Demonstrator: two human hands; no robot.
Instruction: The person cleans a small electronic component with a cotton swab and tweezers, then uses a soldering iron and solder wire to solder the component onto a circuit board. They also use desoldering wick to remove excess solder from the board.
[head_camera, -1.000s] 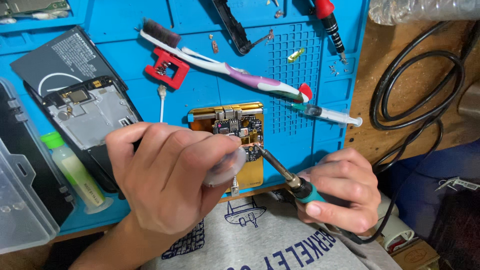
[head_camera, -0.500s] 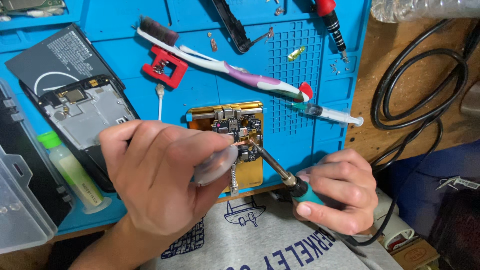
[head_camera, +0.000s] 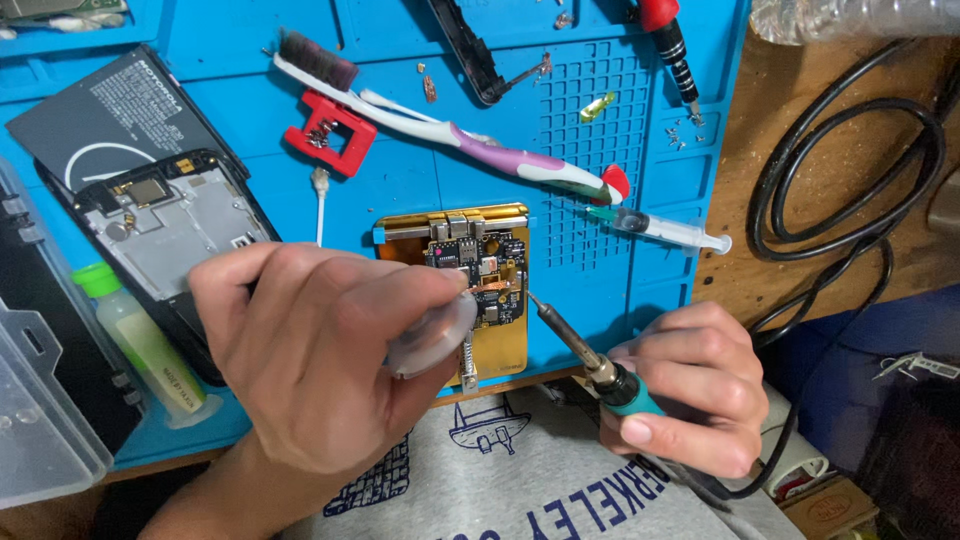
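— Blue mat (head_camera: 300, 215): laid over the wooden surface (head_camera: 800, 150); parts are kept on it, presumably so that small pieces are not lost. What is listed at its middle?

— Circuit board (head_camera: 478, 268), clamped in a gold holder (head_camera: 495, 345) near the front edge of the mat, just ahead of both hands; it is judged to be fixed there so that it lies flat and steady under a hot tip.

— How is the left hand entered?

— Left hand (head_camera: 320, 370): closed around a clear round spool (head_camera: 432, 338), pinched between thumb and fingers. A copper-coloured strip (head_camera: 497, 295) is drawn from it onto the board, apparently held taut so that it can be placed exactly.

— And the right hand?

— Right hand (head_camera: 690, 395): gripped shut on a soldering iron (head_camera: 590, 360) by its teal collar, pen-fashion. The tip is slanted toward the board's right edge and is seen just beside it; contact cannot be told.

— Other items?

— Toothbrush (head_camera: 460, 135), syringe (head_camera: 665, 230), red clip (head_camera: 330, 130) and screwdriver (head_camera: 672, 45) are set farther back, within reach. An opened phone (head_camera: 165, 235), a green-capped bottle (head_camera: 140, 340) and a clear plastic case (head_camera: 45, 420) are kept to the left, well apart from the iron. A black cable (head_camera: 850, 200) is coiled off the mat at the right.
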